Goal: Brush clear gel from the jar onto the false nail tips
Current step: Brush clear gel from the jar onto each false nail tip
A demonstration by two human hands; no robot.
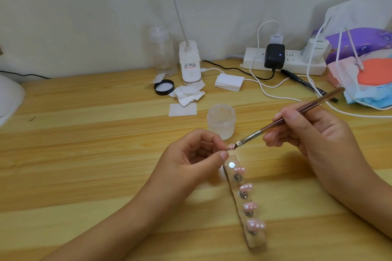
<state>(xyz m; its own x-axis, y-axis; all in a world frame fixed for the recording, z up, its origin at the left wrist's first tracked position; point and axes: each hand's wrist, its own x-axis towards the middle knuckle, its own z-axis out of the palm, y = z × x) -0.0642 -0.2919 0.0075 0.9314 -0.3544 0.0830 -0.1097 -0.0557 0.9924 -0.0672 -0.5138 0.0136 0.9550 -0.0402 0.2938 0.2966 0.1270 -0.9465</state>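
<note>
My left hand [197, 154] pinches a small pink false nail tip [231, 146] between thumb and forefinger, just above the top end of a clear holder strip [255, 239]. My right hand [307, 131] grips a brown-handled brush [297, 111], and its bristle tip touches the held nail. Several more pink nail tips [246, 187] with white dots stand on metal pegs along the strip. The frosted gel jar [221, 121] stands open just behind my left hand. Its black lid [163, 87] lies farther back.
White wipes [186, 96], a clear pump bottle [162, 48], a lamp base [189, 63] and a white pad stack [229, 82] sit at the back. A power strip [284, 61] with trailing cables, a black pen [307, 85] and bags [364, 70] crowd the back right.
</note>
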